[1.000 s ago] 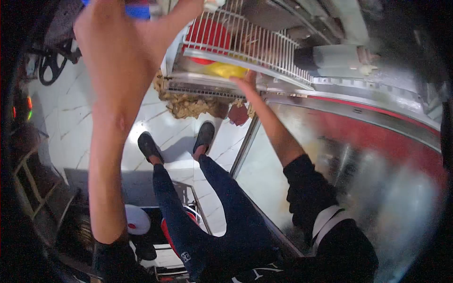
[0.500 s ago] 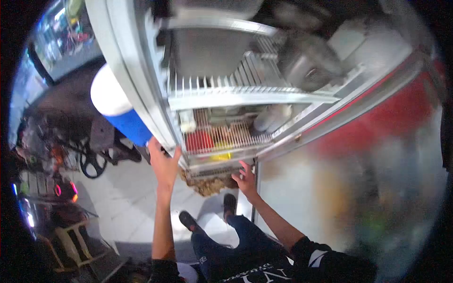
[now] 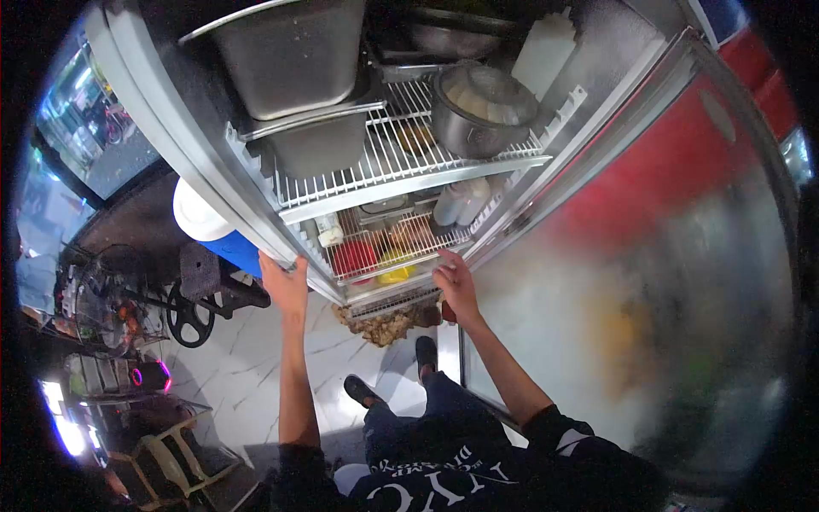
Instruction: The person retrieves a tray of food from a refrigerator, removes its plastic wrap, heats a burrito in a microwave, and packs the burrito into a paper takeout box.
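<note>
**Refrigerator (image 3: pixel 171 128) standing open, nothing visibly being held**

In the head view, the left hand (image 3: pixel 286 288) is holding its thumb and fingers apart beside the refrigerator's left post; whether they are touching it, I cannot tell. A blue-and-white container (image 3: pixel 232 246) is standing just beyond those fingers, on their outer side. The right hand (image 3: pixel 458 290) is hovering across the opening, its fingers loosely bent, parted and gripping nothing visible.

Between both sets of fingers, nearer the right, a yellow bag (image 3: pixel 395 273) is showing by the front of the lower wire shelf (image 3: pixel 418 254); a red item (image 3: pixel 352 260) is lying closer to the left fingers. The bag is looking soft and light, perhaps slick, so a gathered fold should hold better than a flat side. The shelf is seeming stiff, its front rail offering the firmest hold.
</note>
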{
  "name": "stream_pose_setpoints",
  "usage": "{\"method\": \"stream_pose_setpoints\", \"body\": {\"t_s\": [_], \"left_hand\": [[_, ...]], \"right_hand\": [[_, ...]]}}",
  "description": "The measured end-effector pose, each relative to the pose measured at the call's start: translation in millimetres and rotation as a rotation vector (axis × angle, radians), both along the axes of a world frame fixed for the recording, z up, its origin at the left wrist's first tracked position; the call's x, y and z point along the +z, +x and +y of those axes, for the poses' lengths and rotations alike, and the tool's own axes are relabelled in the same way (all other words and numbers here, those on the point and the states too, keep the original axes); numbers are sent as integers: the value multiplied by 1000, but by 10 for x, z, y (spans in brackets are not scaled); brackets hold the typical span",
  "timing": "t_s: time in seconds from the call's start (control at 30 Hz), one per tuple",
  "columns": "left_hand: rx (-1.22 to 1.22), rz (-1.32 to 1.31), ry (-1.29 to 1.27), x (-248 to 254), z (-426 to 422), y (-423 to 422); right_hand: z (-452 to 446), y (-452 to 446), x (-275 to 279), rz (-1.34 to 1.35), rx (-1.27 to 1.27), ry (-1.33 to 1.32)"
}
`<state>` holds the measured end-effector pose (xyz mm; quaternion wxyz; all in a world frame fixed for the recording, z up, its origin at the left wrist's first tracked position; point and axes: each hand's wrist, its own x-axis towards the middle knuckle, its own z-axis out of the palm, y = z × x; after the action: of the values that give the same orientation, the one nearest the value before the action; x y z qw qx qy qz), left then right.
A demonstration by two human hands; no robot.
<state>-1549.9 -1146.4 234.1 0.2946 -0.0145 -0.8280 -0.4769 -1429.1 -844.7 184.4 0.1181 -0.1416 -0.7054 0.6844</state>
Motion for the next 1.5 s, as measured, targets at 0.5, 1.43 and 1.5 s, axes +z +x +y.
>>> {"method": "stream_pose_setpoints", "body": {"t_s": [0.5,1.43,1.5], "left_hand": [[-21,-70,-10,66,-10,18],[-460,-445,87,-351,-588,421],[-689,-565,49,-460,-551,705]], "right_hand": [[690,-2437,-220,51,-185,-435],[-580,528,-195,-22,-603,-603],[-978,1157,-136,-68,-707,-595]]}}
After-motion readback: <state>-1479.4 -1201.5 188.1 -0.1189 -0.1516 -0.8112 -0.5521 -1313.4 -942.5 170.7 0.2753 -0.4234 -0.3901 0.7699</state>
